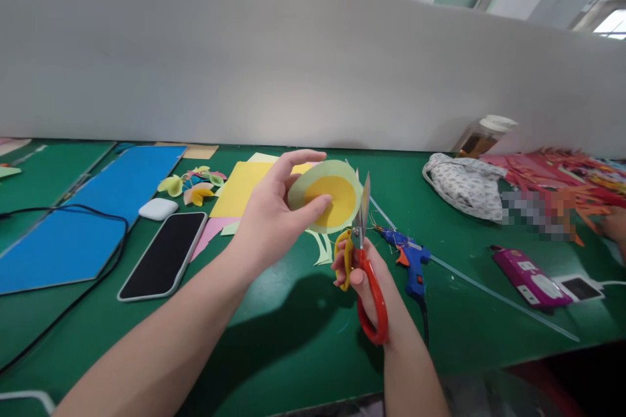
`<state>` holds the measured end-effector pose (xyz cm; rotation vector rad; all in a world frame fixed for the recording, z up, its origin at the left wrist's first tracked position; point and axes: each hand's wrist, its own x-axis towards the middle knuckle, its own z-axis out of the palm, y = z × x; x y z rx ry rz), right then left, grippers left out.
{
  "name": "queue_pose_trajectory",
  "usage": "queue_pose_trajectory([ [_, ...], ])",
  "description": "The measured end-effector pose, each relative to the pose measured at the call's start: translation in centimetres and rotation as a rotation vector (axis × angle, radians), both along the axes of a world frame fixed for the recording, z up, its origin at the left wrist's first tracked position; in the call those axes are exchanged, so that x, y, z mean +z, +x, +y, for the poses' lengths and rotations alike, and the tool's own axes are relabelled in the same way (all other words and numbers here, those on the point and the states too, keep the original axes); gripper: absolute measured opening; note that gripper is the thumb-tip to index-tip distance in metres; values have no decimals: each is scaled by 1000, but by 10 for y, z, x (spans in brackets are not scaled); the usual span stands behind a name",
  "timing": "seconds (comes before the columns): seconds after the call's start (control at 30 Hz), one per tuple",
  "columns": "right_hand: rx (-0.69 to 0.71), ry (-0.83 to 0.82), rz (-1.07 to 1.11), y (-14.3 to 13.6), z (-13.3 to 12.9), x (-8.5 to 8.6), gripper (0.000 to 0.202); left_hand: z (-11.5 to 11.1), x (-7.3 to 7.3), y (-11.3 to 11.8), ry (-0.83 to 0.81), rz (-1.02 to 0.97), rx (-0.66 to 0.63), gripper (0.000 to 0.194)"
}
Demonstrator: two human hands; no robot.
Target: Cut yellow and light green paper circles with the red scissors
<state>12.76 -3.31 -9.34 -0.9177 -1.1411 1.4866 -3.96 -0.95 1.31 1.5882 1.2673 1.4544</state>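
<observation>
Between the thumb and fingers of my left hand is a pale green paper disc with a smaller yellow paper circle on its face. The disc is tilted, held above the table. My right hand grips scissors that have one red and one yellow handle loop. Their blades point up, slightly parted, at the right rim of the disc. Whether the rim lies between the blades I cannot tell. Pale green paper scraps lie on the table below the disc.
A blue glue gun with a long glue stick lies right of my hands. Leftward are yellow sheets, paper flowers, a phone, a white case and a blue board. Another person's hand shows at far right.
</observation>
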Motion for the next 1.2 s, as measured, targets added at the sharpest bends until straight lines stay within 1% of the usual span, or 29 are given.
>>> queue_pose_trajectory([
  [0.17,-11,-9,-44,-1,-2,7,79,-1,-4,5,-13,-47,48,43],
  [0.3,-21,19,-119,-1,-5,11,75,0,-7,6,-18,-90,66,42],
  [0.43,-28,14,-113,-1,-6,14,76,1,-8,5,3,-104,82,41],
  [0.53,-37,18,-128,-2,-5,13,75,0,-9,5,26,-110,63,41],
  [0.63,-43,21,-144,-1,-4,9,75,0,-10,5,29,-96,56,42],
  [0.8,-68,-1,-105,-2,-1,2,78,-1,-10,6,37,-93,64,41],
  [1.03,36,9,-56,2,-4,4,80,0,-7,4,30,-99,65,42],
  [1.1,44,-1,-36,2,-5,5,79,0,-7,3,43,-89,73,42],
  [1.2,23,-14,-73,2,-6,7,77,-2,-8,3,78,-49,101,42],
])
